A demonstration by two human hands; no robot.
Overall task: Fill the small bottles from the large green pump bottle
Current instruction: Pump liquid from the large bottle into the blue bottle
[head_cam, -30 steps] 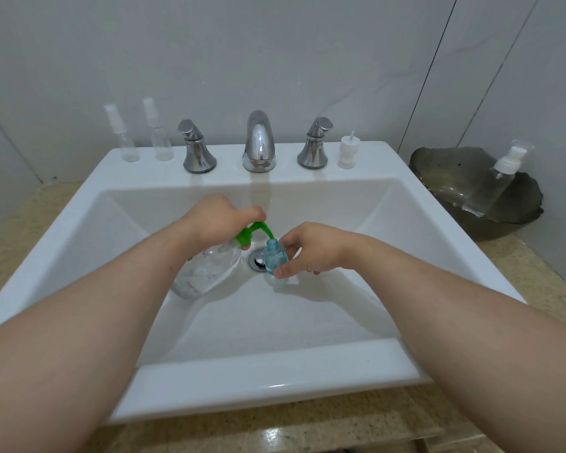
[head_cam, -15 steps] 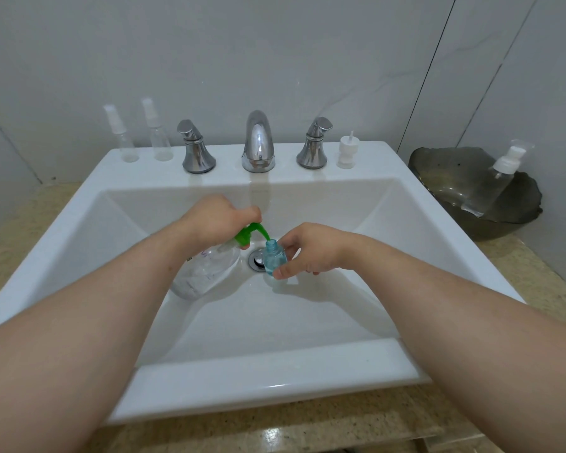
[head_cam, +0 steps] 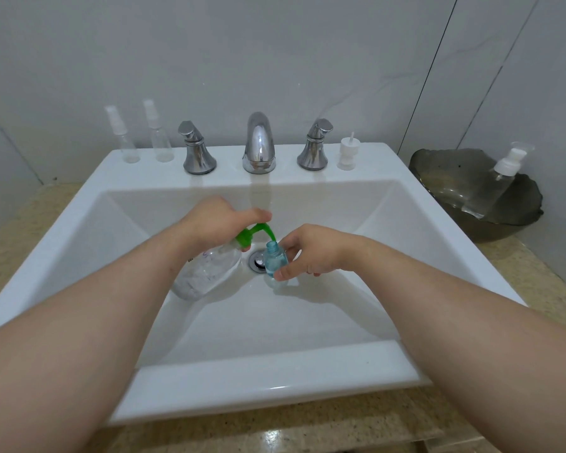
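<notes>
Tilted clear green-pump bottle (head_cam: 209, 271) gripped by left hand (head_cam: 216, 220); spout tip (head_cam: 273, 237) seemingly over mouth of small blue plastic bottle (head_cam: 275, 262), pinched upright by right hand (head_cam: 311, 253).

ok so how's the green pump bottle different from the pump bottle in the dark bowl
The green pump bottle has a green pump; the bowl bottle has a white one. The left hand grips the green pump bottle, tilted in the sink; the bowl bottle leans untouched in the dark bowl. Both have clear bodies.
</notes>
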